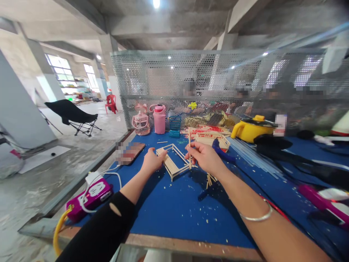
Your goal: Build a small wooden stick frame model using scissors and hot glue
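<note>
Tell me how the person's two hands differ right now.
The left hand holds the slatted wooden frame at its edge, while the right hand pinches an upright stick. The left forearm is partly covered by a black sleeve; the right forearm wears a silver bangle. Both hands are bare.

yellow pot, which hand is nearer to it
Right: the right hand is in front and left of the yellow pot; the left hand is farther left.

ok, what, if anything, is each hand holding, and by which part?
Left fingers: the stick frame, by the far end of its slatted side. Right fingers: an upright stick, near its middle.
</note>
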